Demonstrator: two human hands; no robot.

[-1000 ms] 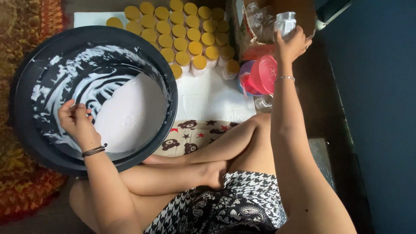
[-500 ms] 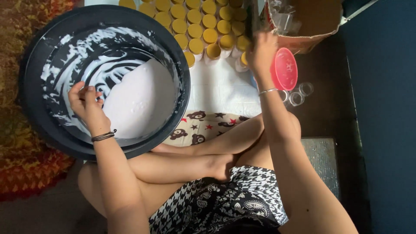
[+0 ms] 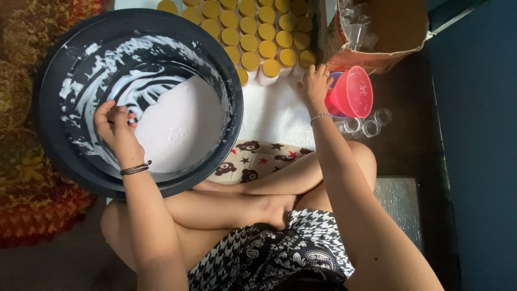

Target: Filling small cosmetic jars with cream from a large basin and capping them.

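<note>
The person sits cross-legged on the floor. The left hand (image 3: 114, 126) stays inside the big dark basin (image 3: 64, 64), fingers pinched together over the white cream (image 3: 180, 126), much as before. The right hand (image 3: 312, 86), a second ago raised at the cardboard box (image 3: 398, 29) holding a clear container, has come down; it now rests fingers spread on the white cloth (image 3: 269, 116), at the near edge of the yellow-lidded jars (image 3: 253, 32) and just beside the pink cup (image 3: 353, 91). Whether it still holds anything I cannot tell.
</note>
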